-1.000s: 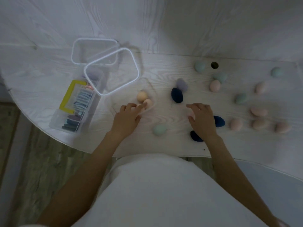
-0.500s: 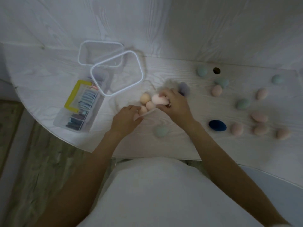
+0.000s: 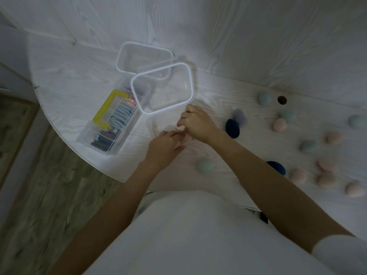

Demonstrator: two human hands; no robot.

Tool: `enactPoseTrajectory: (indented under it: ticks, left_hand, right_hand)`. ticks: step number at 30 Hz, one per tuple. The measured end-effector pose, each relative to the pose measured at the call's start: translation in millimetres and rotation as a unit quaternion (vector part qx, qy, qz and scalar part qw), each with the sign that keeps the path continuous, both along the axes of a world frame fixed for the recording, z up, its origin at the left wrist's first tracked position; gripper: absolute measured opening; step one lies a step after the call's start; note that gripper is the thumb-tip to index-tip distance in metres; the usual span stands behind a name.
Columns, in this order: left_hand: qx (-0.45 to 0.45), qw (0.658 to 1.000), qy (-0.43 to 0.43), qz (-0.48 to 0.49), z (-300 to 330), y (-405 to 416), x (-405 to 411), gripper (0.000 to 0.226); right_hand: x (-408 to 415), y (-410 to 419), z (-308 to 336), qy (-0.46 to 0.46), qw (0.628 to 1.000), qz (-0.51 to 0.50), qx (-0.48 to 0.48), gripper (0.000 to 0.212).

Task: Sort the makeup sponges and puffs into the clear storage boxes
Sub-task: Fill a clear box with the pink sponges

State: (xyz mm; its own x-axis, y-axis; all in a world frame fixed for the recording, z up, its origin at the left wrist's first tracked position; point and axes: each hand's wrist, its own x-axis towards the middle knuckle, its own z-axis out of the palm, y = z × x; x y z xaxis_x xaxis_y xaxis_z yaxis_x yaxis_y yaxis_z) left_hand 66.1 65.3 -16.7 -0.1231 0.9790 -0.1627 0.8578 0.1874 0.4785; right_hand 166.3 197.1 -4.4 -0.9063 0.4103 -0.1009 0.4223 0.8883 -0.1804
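Egg-shaped makeup sponges lie scattered on the white table [image 3: 228, 90]: several pink ones [image 3: 279, 125], several teal ones [image 3: 205, 166], a lilac one [image 3: 240, 116] and two navy ones [image 3: 232, 128]. My right hand [image 3: 196, 124] curls over a pink sponge [image 3: 181, 129] at a small, barely visible clear box [image 3: 155, 126]. My left hand [image 3: 164, 147] grips that box's near side, fingertips touching the right hand. The sponges inside the box are mostly hidden by my hands.
Two clear white-rimmed boxes stand at the back left, one [image 3: 190, 82] overlapping the other [image 3: 119, 62]. A clear case with a yellow handle [image 3: 103, 114], filled with flat puffs, sits by the table's left edge. A round hole [image 3: 282, 99] is in the tabletop.
My right hand left the navy sponges at the front, carried a pink sponge to the small clear box and now presses down over it. The left hand stayed at the box.
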Motion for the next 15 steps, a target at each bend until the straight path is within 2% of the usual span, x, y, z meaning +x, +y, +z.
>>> enactPoseTrajectory:
  ticks: [8, 12, 15]
  left_hand:
    - [0.028, 0.999, -0.012, 0.011, 0.0, -1.9, -1.7, 0.053]
    - [0.077, 0.997, -0.003, 0.001, 2.0, -5.6, -6.5, 0.048]
    - [0.082, 0.996, -0.014, 0.043, 3.1, -8.0, -9.6, 0.034]
  right_hand:
    - [2.2, 2.1, 2.0, -0.005, 1.000, -0.001, -0.029, 0.020]
    - [0.5, 1.3, 5.1, -0.016, 0.999, 0.000, -0.038, 0.027]
    - [-1.0, -2.0, 6.3, -0.027, 0.999, 0.006, -0.037, 0.031]
